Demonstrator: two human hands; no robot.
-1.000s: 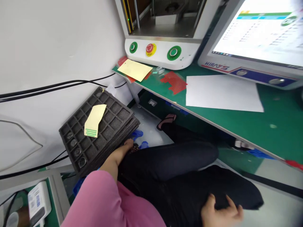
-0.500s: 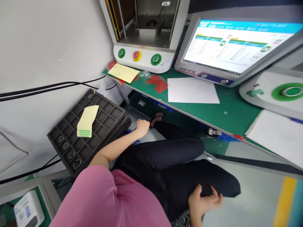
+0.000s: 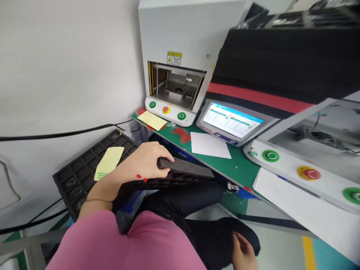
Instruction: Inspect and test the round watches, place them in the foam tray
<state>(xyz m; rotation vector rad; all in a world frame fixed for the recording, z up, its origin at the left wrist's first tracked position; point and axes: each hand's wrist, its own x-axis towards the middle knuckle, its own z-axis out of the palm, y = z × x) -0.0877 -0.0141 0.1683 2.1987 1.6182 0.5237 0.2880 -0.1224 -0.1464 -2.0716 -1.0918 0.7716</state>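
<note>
My left hand (image 3: 149, 161) is closed on the edge of a dark foam tray (image 3: 188, 168), fingers over its top rim and thumb below. The tray is tilted above my lap, and part of its underside grid shows. Beside my left forearm lies another black foam tray (image 3: 84, 161) with square pockets; a few round clear parts (image 3: 76, 192) sit in pockets at its near end. A yellow paper (image 3: 110, 161) with green dots rests on that tray. My right hand (image 3: 244, 252) is low by my right thigh, fingers loosely bent and apart from the thumb, with nothing seen in it.
The green bench (image 3: 239, 168) carries a press machine (image 3: 177, 93), a monitor (image 3: 229, 120), white paper (image 3: 210, 144), a yellow sheet (image 3: 152, 120) and red film (image 3: 182, 135). A second machine (image 3: 309, 172) stands at the right. Black cables (image 3: 56, 135) run along the wall.
My left hand has come up from beside my knee and now grips a foam tray above my lap. My right hand's fingers are more bent. The view has tilted up.
</note>
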